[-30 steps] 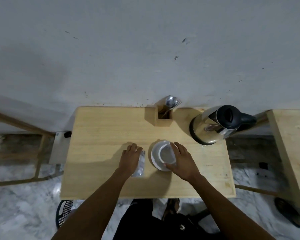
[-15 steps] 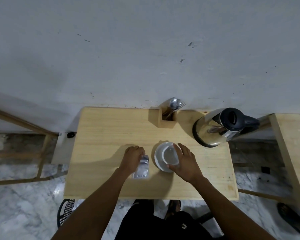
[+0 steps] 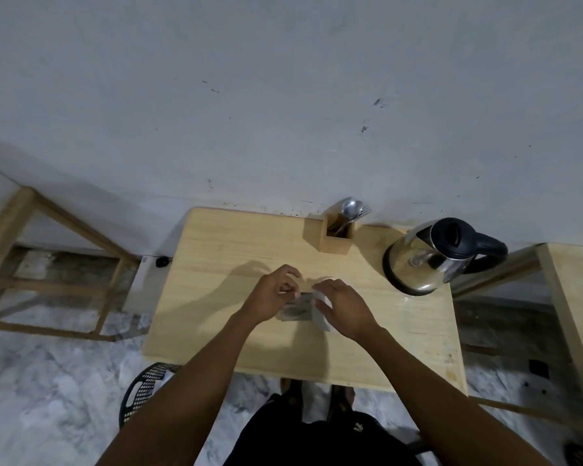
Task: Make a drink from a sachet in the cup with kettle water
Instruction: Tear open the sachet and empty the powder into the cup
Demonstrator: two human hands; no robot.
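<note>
between both hands, sachet [image 3: 295, 309] seemingly crosswise.

The scene is dim and evenly lit, with a cool grey cast over the wall [image 3: 283, 95]. Soft shadows of the hands fall up and to the left across the wooden table [image 3: 216, 264], so the light seems to come from the lower right, behind the person. The steel kettle [image 3: 428, 260] carries small bright reflections on its side. Wide-angle distortion bends the table edges and the wooden frame [image 3: 48, 250] at the left outward. The left hand [image 3: 273, 295] and right hand [image 3: 344, 306] are smeared with motion blur, and fine detail between them is lost.
</note>
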